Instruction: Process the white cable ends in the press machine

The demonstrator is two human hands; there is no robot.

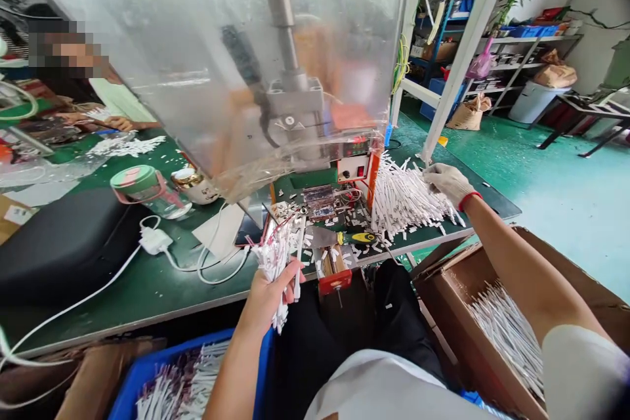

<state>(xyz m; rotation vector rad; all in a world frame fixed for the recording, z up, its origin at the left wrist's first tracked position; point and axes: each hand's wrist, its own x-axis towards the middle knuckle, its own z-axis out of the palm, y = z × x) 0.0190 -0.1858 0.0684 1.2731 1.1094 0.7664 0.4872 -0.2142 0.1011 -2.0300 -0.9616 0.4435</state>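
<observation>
My bare left hand [275, 289] is closed around a bundle of thin white strips [272, 256] in front of the machine. My right hand [449, 184], in a pale glove with a red cuff, is at the right edge of a large pile of white strips [403, 197] on the green table [216, 289]; its fingertips are bent, and what they hold, if anything, is too small to make out. Between the hands, a scraper with a yellow and green handle [361, 237] lies among small white scraps, beside the metal fixture [319, 202] under the machine.
A clear plastic guard [197, 65] hangs before the press. A black cushion [63, 243], a green-lidded jar [142, 187] and white cables are at left. A blue bin [128, 384] and a cardboard box [443, 302] hold strips below. Another person's hands [118, 123] work at far left.
</observation>
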